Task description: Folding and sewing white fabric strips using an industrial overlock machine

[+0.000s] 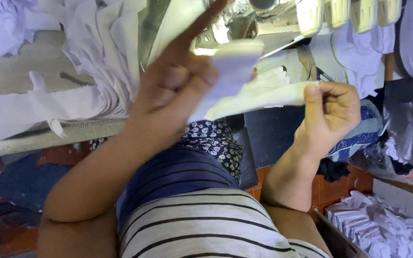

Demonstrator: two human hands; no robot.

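Far left: I note a heap of white cut fabric strips (87, 52) lying on a grey worktable (48, 136), its ends hanging over the table edge.
Left hand: my left hand (175, 88) is raised in mid-frame, forefinger pointing upward, thumb and the other fingers pinched shut on the upper end of a pale cream fabric strip (254, 93).
Held item: the pale cream fabric strip runs between both hands, folded at the left end, taut toward the right, in front of the sewing machine (244, 24).
Machine: four cream thread cones (347, 12) stand in a row at the top edge, just right of the sewing machine head.
Right hand: my right hand (331, 114) is closed in a fist on the strip's right end, thumb laid along the cloth.
Lap: dark blue floral cloth (211, 138) lies below the strip, above a striped garment.
Container, lower right: an open cardboard box (393, 193) on the floor holds stacked white fabric pieces (383, 224), filling it near to the rim.
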